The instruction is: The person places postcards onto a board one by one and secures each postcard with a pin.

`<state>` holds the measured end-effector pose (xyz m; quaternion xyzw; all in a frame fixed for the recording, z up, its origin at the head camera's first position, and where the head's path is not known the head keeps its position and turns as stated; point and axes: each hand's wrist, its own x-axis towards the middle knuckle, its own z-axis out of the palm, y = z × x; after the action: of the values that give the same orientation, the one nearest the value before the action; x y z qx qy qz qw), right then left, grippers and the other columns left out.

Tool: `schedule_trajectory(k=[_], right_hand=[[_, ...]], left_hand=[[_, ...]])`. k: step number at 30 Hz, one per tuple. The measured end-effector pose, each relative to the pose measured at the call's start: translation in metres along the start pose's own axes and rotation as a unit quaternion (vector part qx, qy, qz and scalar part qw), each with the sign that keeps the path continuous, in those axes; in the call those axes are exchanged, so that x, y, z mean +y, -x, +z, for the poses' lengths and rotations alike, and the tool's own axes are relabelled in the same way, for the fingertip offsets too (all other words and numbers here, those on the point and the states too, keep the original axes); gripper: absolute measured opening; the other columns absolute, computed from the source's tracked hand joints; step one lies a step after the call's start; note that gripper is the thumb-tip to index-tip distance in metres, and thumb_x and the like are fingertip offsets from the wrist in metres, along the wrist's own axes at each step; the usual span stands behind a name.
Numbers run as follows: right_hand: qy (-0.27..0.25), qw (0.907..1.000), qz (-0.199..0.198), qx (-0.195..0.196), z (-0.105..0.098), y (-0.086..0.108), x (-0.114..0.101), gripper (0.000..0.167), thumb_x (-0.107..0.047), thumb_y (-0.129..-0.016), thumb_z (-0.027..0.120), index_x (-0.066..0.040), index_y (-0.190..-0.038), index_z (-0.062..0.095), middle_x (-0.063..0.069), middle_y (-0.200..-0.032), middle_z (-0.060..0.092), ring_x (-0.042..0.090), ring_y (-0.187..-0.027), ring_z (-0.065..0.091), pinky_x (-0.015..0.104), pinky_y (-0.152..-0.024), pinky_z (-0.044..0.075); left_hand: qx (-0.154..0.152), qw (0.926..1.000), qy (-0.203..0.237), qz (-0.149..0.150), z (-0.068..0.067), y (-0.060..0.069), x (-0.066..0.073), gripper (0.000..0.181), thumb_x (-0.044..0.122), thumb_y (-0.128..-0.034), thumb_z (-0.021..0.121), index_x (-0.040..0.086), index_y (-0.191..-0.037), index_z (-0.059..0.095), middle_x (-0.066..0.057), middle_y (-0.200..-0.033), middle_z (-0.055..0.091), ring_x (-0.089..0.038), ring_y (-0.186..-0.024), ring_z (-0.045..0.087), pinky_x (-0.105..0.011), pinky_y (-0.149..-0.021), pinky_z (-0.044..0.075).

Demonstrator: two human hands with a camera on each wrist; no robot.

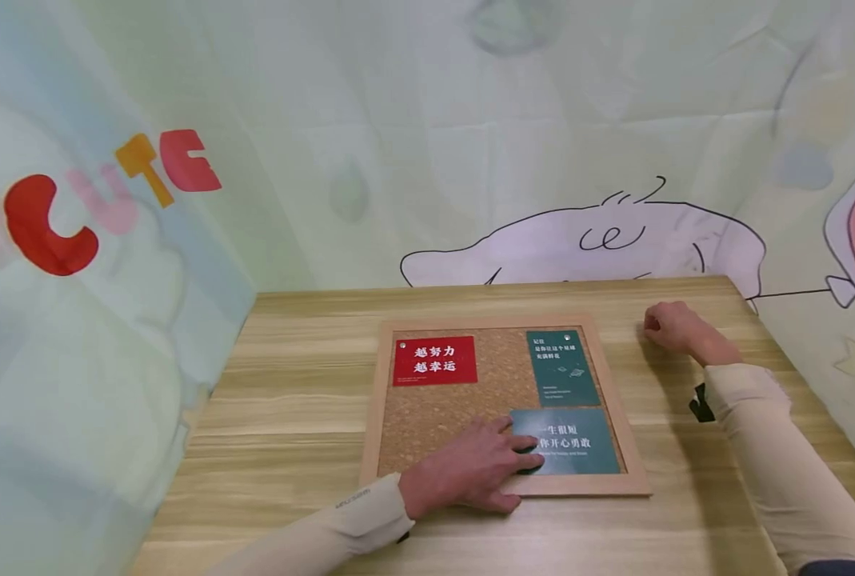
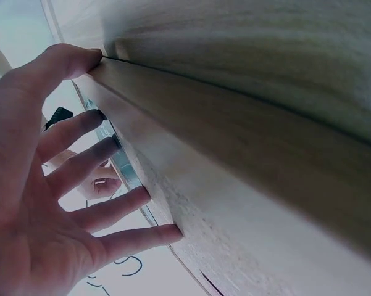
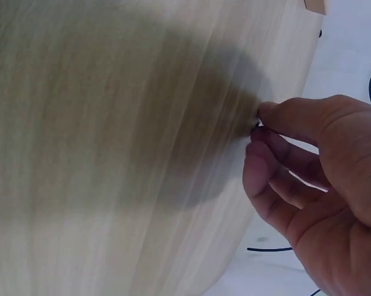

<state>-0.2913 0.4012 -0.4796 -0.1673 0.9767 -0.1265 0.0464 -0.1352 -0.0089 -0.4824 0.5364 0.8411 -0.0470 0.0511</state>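
A wood-framed cork board (image 1: 463,408) lies on the table. My left hand (image 1: 470,464) rests on it with fingers spread. Its fingertips touch the left part of a teal card (image 1: 578,460) at the board's lower right. In the left wrist view, the thumb (image 2: 80,58) lies along the frame's outer edge. To the right of the board, my right hand (image 1: 686,330) is low at the tabletop, fingers curled. In the right wrist view, its thumb and forefinger pinch a tiny dark thing (image 3: 257,123), mostly hidden by the fingertips.
A red card (image 1: 434,376) is pinned at the board's upper left, and a dark green card (image 1: 560,368) at its upper right. Each shows a small pale pin. The wooden table (image 1: 283,416) backs onto a printed cloth wall (image 1: 398,160).
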Motion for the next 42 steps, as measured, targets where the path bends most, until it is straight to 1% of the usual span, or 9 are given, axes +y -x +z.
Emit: schedule_trajectory(k=[7, 14, 24, 28, 31, 33, 36, 39, 42], right_hand=[[-0.012, 0.9995, 0.028, -0.007, -0.001, 0.001, 0.001, 0.008, 0.000, -0.090, 0.063, 0.007, -0.091, 0.061, 0.013, -0.079, 0.061, 0.030, -0.074, 0.057, 0.047, -0.069, 0.050], [0.003, 1.0000, 0.005, 0.008, 0.004, 0.004, 0.004, 0.013, 0.003, -0.087, 0.061, -0.003, -0.076, 0.058, 0.005, -0.070, 0.055, 0.024, -0.066, 0.052, 0.040, -0.062, 0.045], [-0.004, 0.9997, 0.006, 0.025, 0.013, 0.014, 0.005, 0.018, -0.003, -0.083, 0.066, -0.008, -0.076, 0.050, 0.003, -0.068, 0.051, 0.023, -0.064, 0.048, 0.037, -0.060, 0.040], [-0.027, 0.9987, 0.003, 0.042, 0.015, 0.018, 0.003, 0.019, -0.009, -0.083, 0.073, -0.007, -0.077, 0.055, 0.001, -0.067, 0.055, 0.020, -0.063, 0.050, 0.038, -0.060, 0.043], [-0.071, 0.9961, -0.008, 0.052, 0.015, 0.023, -0.006, 0.012, -0.006, -0.084, 0.074, -0.004, -0.082, 0.062, 0.000, -0.072, 0.061, 0.017, -0.066, 0.054, 0.036, -0.062, 0.046], [-0.107, 0.9929, -0.018, 0.048, 0.016, 0.027, -0.016, 0.007, -0.003, -0.086, 0.074, -0.002, -0.089, 0.068, 0.000, -0.079, 0.067, 0.015, -0.071, 0.058, 0.033, -0.064, 0.049], [-0.172, 0.9842, -0.033, 0.024, 0.016, 0.034, -0.035, 0.011, 0.000, -0.090, 0.073, -0.001, -0.101, 0.075, 0.004, -0.091, 0.073, 0.015, -0.081, 0.064, 0.026, -0.069, 0.053], [-0.239, 0.9698, -0.048, -0.015, 0.016, 0.043, -0.052, 0.013, 0.001, -0.094, 0.071, -0.003, -0.105, 0.078, 0.007, -0.102, 0.076, 0.017, -0.089, 0.067, 0.025, -0.076, 0.055], [-0.306, 0.9487, -0.058, -0.057, 0.017, 0.052, -0.067, 0.015, 0.002, -0.096, 0.069, -0.003, -0.106, 0.078, 0.010, -0.107, 0.076, 0.020, -0.093, 0.068, 0.027, -0.080, 0.057]], left_hand=[[-0.002, 1.0000, -0.005, 0.001, 0.000, -0.001, 0.000, 0.057, 0.054, -0.0953, 0.063, 0.032, -0.147, 0.057, 0.008, -0.151, 0.054, -0.031, -0.134, 0.052, -0.048, -0.095, 0.052], [-0.009, 1.0000, -0.001, -0.004, -0.001, -0.001, 0.001, 0.057, 0.054, -0.0964, 0.063, 0.032, -0.148, 0.056, 0.008, -0.152, 0.053, -0.030, -0.135, 0.051, -0.048, -0.097, 0.052], [-0.016, 0.9998, 0.010, -0.009, -0.001, -0.001, 0.001, 0.058, 0.054, -0.0964, 0.063, 0.032, -0.150, 0.055, 0.008, -0.153, 0.052, -0.031, -0.139, 0.049, -0.050, -0.100, 0.051], [-0.015, 0.9998, 0.010, -0.009, -0.001, -0.001, 0.001, 0.058, 0.054, -0.0961, 0.064, 0.032, -0.149, 0.055, 0.008, -0.153, 0.053, -0.031, -0.139, 0.049, -0.050, -0.100, 0.051], [-0.013, 0.9998, 0.009, -0.009, -0.001, -0.002, 0.001, 0.058, 0.054, -0.0959, 0.064, 0.032, -0.149, 0.055, 0.008, -0.152, 0.053, -0.031, -0.139, 0.049, -0.051, -0.100, 0.051], [-0.013, 0.9998, 0.009, -0.008, -0.001, -0.002, 0.001, 0.058, 0.053, -0.0959, 0.064, 0.032, -0.149, 0.056, 0.008, -0.152, 0.053, -0.032, -0.138, 0.049, -0.051, -0.100, 0.051], [-0.017, 0.9997, 0.012, -0.010, -0.003, -0.001, 0.001, 0.058, 0.054, -0.0961, 0.064, 0.032, -0.149, 0.055, 0.008, -0.153, 0.053, -0.031, -0.138, 0.049, -0.051, -0.100, 0.051], [-0.023, 0.9995, 0.016, -0.014, -0.004, -0.001, 0.001, 0.058, 0.054, -0.0963, 0.064, 0.032, -0.150, 0.055, 0.008, -0.153, 0.052, -0.031, -0.139, 0.049, -0.051, -0.100, 0.051], [-0.025, 0.9994, 0.017, -0.015, -0.004, -0.001, 0.001, 0.059, 0.053, -0.0963, 0.064, 0.032, -0.150, 0.055, 0.008, -0.153, 0.052, -0.031, -0.139, 0.048, -0.051, -0.101, 0.051]])
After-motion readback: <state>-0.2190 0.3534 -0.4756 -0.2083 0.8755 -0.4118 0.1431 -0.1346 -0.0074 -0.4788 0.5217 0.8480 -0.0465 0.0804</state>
